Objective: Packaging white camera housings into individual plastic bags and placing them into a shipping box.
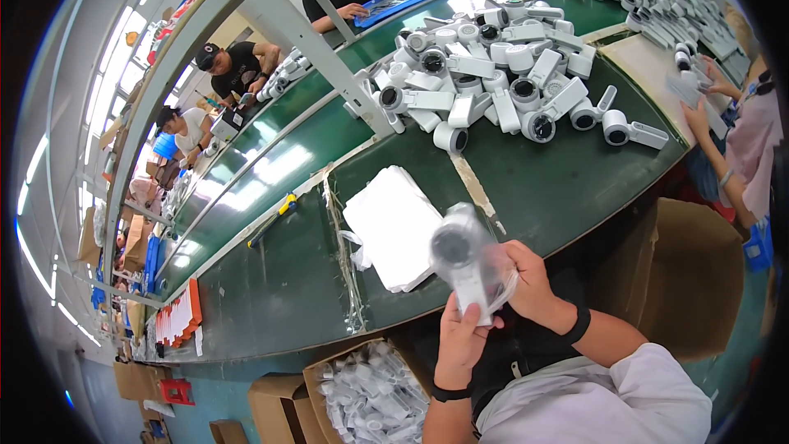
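Observation:
A white device [472,284] with a round, dark-faced head and a flat handle is held up over the table's near edge. My left hand [462,339] is closed round the lower end of its handle. At the device's right side, my right hand [532,284] has its fingers bent round clear plastic film [501,275], which seems to be a bag about the device. Motion blurs the head and the film, so how far the bag covers it I cannot tell. Left of the device lies a flat white stack [393,226] of thin sheets or bags.
A large heap of similar white devices [493,74] covers the table's far part. Below the near edge stands a carton [316,378] of film-wrapped devices; another open carton [690,279] is at right. A metal post [312,41] rises left. Co-workers sit across and at right.

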`<state>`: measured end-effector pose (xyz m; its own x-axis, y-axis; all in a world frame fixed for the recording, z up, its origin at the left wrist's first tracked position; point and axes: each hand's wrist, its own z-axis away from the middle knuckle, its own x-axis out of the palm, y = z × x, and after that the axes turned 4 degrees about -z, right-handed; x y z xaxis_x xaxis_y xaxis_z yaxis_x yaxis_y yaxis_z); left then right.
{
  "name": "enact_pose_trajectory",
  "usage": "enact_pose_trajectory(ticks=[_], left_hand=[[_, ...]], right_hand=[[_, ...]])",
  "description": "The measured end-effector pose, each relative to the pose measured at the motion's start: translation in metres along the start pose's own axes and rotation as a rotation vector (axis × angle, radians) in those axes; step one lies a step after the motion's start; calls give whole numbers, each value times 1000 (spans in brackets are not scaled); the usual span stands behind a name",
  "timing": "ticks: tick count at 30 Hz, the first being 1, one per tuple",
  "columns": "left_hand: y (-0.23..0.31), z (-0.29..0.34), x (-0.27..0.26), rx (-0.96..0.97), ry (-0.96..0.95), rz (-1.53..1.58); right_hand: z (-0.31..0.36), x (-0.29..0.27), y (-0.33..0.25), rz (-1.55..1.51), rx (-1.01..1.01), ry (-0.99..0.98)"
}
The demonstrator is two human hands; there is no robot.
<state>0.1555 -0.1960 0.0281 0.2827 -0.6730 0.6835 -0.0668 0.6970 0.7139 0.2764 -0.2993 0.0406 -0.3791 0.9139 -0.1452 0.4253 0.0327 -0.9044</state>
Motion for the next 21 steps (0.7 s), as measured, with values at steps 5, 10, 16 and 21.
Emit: enact_pose_trajectory(ticks=[5, 10, 16, 21], left_hand=[[25, 24, -17, 251, 138, -9], [93, 51, -45, 741, 501, -354], [130, 19, -163, 695, 1213, -1064], [129, -11, -167, 584, 1374, -1573]], right_hand=[[6, -3, 1, -53, -161, -279], [-12, -15, 6, 79, -79, -474], [-22, -3, 30, 69, 14, -277], [-21, -7, 32, 81, 35, -247]])
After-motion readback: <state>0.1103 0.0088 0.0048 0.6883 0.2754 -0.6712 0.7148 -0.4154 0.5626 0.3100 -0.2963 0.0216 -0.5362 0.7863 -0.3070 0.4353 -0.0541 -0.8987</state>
